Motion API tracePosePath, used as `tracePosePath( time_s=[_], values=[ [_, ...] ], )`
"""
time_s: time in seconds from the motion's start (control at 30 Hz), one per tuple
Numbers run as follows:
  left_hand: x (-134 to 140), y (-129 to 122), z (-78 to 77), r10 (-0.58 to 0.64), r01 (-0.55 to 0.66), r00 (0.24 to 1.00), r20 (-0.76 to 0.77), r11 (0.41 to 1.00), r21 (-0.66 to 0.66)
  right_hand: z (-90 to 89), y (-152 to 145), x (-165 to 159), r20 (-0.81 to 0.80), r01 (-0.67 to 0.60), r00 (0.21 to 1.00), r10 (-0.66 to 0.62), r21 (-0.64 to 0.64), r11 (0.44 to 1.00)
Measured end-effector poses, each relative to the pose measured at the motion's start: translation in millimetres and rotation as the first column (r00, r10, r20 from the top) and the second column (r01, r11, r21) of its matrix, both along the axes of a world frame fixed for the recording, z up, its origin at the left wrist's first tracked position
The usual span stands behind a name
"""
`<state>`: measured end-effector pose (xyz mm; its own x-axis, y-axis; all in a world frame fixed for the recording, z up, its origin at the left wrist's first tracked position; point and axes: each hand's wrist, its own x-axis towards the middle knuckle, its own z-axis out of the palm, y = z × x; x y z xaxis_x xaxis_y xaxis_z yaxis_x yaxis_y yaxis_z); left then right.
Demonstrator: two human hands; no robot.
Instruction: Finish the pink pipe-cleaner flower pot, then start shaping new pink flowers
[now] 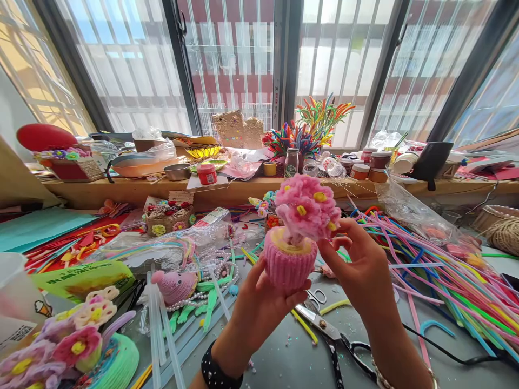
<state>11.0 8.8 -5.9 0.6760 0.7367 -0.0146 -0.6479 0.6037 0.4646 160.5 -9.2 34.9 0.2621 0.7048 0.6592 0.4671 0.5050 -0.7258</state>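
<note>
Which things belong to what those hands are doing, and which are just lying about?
In the job:
pink pot, in the left hand
pink flowers, at the right hand
perhaps scissors, pipe cleaners

Seemingly lying about:
twine
red jar
teal paper

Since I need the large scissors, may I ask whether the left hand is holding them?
No, the large scissors lie on the table, while the left hand holds the pink pot.

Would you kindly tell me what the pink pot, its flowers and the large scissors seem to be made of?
Pink pot: probably matte chenille, given its fuzzy ribs.
Flowers: likely matte chenille too, with fluffy petals.
Large scissors: shiny blades suggest metal; black handles, perhaps plastic.
</note>
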Motion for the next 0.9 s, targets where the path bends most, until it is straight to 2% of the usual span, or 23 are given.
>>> tracePosePath(
  time_s=[0.27, 0.53, 0.73, 0.9],
  values=[
    [1, -1, 0.6, 0.068, -0.071, 0.997, 0.036, 0.994, 0.082, 1.5, -7, -3, 0.025, 0.061, 0.998, -0.062, 0.027, 0.998],
    [2, 2, -0.8, 0.075, -0.087, 0.992, 0.106, 0.99, 0.112, 7.5, -15, -12, 0.161, 0.128, 0.975, -0.152, 0.147, 0.981],
    [4, 0, -0.5, 0.096, -0.108, 0.989, 0.108, 0.988, 0.108, 4.8, -14, -17, 0.318, 0.194, 0.902, -0.291, 0.303, 0.933],
    [4, 0, -1.2, 0.112, -0.122, 0.99, 0.091, 0.987, 0.103, 3.0, -12, -16, 0.332, 0.201, 0.884, -0.328, 0.365, 0.909]
  ],
)
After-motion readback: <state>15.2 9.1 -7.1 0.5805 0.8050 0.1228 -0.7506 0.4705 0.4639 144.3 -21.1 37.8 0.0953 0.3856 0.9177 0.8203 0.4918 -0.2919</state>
